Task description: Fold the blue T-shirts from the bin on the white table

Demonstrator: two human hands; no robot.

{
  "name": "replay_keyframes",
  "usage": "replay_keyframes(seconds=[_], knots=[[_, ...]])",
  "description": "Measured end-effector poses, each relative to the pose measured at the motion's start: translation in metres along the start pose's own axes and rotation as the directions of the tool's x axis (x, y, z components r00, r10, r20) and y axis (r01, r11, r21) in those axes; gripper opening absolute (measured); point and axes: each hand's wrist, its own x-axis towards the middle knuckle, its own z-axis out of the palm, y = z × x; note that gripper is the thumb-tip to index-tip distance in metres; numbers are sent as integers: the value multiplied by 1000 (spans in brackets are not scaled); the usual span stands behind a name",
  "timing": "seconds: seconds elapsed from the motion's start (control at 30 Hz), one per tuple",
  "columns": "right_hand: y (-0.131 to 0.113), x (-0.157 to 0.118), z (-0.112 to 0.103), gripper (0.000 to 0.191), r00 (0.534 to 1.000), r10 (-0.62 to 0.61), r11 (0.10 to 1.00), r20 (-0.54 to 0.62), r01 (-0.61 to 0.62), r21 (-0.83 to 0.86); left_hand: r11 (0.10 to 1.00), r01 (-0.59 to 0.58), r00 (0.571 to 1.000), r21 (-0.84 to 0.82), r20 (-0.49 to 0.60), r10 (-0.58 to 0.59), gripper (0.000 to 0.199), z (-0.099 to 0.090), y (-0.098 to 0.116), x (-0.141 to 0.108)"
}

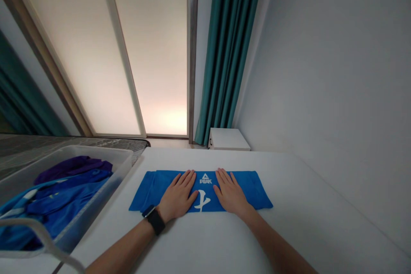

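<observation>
A blue garment (202, 203), folded into a wide flat strip, lies on the white table (205, 239). White "PEAK" lettering and a white mark below it show at its middle. My left hand (180, 193), with a black watch on the wrist, rests flat on the cloth left of the lettering. On the other side, my right hand (230, 192) presses flat on it too. Both hands have their fingers stretched out and grip nothing. The cloth under the palms is hidden.
To the left stands a translucent plastic bin (120, 154) with blue and purple clothes (73, 188) in it. A pale curved handle or cord (45, 233) crosses its near side. Beyond the table are a small white cabinet (227, 139) and a teal curtain (229, 51); a wall borders the right.
</observation>
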Motion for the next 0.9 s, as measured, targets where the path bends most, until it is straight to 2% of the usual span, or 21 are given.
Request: replay_keyframes(seconds=[0.2,0.47,0.77,0.9], knots=[[29,-5,-5,62,998,57,998,30,-55,-42,1000,6,1000,-8,17,-5,61,-1,-1,0],[32,-5,-4,62,996,84,995,27,-82,-51,998,68,996,16,51,-68,63,-6,-1,-1],[30,-4,-2,62,990,135,989,42,-132,-70,955,267,962,128,30,-272,60,-25,-54,-39],[30,-3,-1,63,984,175,982,37,-171,-85,939,297,951,175,35,-307,62,-29,-62,-50]])
